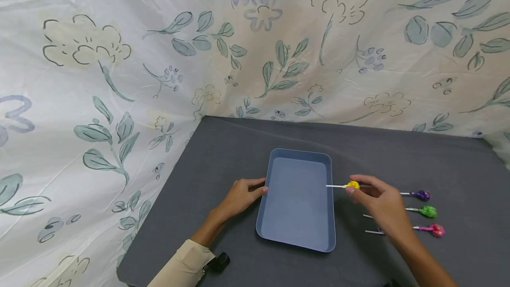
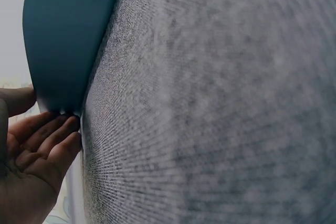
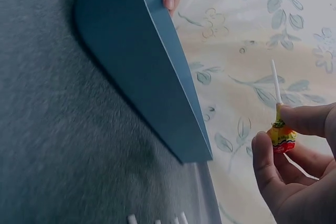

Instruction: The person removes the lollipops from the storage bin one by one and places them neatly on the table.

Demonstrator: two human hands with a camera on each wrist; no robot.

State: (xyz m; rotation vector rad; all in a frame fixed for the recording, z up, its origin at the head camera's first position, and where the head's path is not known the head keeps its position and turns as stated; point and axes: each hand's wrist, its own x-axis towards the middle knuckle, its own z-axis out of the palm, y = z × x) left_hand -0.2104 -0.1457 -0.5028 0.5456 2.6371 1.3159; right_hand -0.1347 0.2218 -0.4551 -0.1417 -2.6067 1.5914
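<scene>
A shallow blue-grey tray [image 1: 296, 198] lies on the dark cloth. At its left rim is my left hand [image 1: 241, 196], thumb at the top edge and fingers against the outer wall in the left wrist view. My right hand [image 1: 380, 203] pinches a yellow lollipop [image 1: 352, 185] by its wrapped head between thumb and fingers. Its white stick points left, over the tray's right rim. In the right wrist view the lollipop's wrapper [image 3: 282, 139] shows yellow and red. Beyond the right hand lie purple [image 1: 423, 195], green [image 1: 428, 211] and pink [image 1: 437, 230] lollipops.
More white sticks [image 1: 373, 232] poke out left of my right forearm; what they belong to is hidden. A dark grey cloth [image 1: 231, 154] covers the table. Behind and to the left hangs a flowered curtain [image 1: 255, 79].
</scene>
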